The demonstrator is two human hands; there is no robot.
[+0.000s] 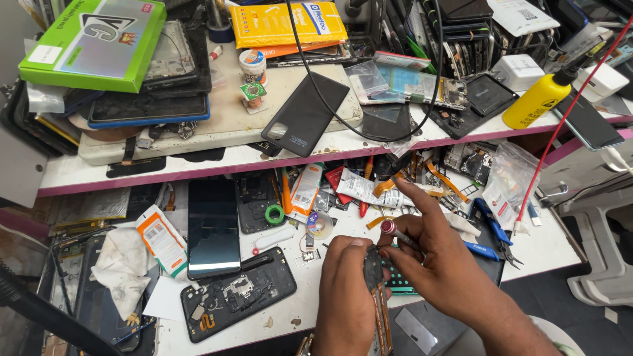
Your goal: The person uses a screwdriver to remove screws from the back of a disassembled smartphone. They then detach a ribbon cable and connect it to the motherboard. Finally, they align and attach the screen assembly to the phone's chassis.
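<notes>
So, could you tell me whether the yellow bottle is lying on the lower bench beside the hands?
No, the yellow bottle rests on the upper shelf at the right, well above the hands.

This is a phone repair workshop. A white two-level workbench [198, 161] is crowded with opened handsets: a black phone chassis with exposed circuitry [237, 300] at seven o'clock, a detached dark glass screen [213, 227] beside it, a black plastic back cover [304, 113] at twelve. Blue-handled pliers [493, 231] lie at three o'clock, a yellow squeeze bottle [537, 102] at two.
</notes>
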